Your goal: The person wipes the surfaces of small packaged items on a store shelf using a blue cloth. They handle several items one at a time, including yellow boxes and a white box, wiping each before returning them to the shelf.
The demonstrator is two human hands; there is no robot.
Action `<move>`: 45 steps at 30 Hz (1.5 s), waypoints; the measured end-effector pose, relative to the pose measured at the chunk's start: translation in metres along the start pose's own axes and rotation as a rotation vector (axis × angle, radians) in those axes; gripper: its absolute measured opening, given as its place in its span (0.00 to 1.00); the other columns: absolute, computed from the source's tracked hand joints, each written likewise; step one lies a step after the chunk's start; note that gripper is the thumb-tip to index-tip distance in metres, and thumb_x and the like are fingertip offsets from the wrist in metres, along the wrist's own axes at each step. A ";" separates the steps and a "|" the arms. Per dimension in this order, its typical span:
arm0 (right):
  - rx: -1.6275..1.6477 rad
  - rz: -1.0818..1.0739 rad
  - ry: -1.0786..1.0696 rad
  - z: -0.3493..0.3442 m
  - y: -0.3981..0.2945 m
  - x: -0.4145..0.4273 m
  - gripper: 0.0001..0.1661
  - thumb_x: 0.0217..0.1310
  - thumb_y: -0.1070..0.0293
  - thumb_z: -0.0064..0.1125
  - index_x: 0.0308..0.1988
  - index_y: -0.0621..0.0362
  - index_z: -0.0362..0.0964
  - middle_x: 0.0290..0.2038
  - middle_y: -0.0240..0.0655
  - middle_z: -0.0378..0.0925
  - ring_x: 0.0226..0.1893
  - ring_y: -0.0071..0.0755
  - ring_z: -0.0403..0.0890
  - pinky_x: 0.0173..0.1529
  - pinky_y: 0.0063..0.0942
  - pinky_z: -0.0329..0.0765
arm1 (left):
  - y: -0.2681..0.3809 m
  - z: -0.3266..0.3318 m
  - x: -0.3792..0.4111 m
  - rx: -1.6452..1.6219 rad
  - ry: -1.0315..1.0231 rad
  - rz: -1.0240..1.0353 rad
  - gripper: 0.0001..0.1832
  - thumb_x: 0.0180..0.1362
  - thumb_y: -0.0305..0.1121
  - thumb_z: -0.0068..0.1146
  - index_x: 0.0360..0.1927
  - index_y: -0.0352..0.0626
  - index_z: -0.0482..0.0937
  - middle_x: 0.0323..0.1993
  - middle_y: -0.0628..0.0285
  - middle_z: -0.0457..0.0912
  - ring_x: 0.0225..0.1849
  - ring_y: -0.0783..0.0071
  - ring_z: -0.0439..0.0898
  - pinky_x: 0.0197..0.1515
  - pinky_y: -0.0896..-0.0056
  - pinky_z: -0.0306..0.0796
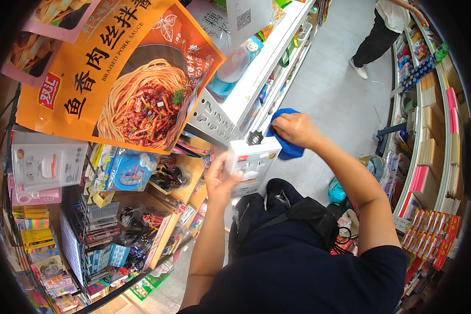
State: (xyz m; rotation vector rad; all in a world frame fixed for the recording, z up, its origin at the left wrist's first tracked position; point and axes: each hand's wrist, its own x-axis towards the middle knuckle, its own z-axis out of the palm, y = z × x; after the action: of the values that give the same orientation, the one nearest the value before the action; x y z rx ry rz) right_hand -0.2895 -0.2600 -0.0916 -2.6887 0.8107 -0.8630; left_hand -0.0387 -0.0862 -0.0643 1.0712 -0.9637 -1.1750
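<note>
My left hand (224, 178) grips a white boxed pair of earphones (252, 163) by its side, the thumb on its printed front. A black hang tab stands up from the top of the box. To the right, my right hand (294, 127) holds a bunched blue cloth (288, 147), which hangs below the fingers and is apart from the box. Just behind the box, a perforated metal bracket (216, 117) juts from the shelf end. A large orange noodle sauce packet (121, 78) hangs at the upper left, nearer the camera.
A hanging pack of similar earphones (49, 165) and a blue clock in plastic (132, 170) are at the left, above pen racks (137, 231). White shelves (255, 78) run up the middle. Stocked shelves (416, 157) line the aisle's right side. Another person (376, 35) stands in the aisle.
</note>
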 end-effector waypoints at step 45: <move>1.310 0.632 0.250 -0.072 -0.103 0.049 0.05 0.66 0.71 0.68 0.38 0.60 0.78 0.32 0.25 0.80 0.34 0.14 0.78 0.40 0.17 0.75 | 0.067 -0.023 -0.022 -0.006 0.016 0.173 0.36 0.52 0.34 0.74 0.63 0.30 0.74 0.55 0.54 0.82 0.57 0.66 0.80 0.63 0.63 0.70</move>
State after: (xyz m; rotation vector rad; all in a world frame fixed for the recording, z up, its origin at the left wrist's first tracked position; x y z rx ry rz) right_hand -0.2530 -0.2039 0.0252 -1.1269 0.6815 -1.0236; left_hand -0.0046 -0.0575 -0.0047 0.9711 -1.0187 -1.0256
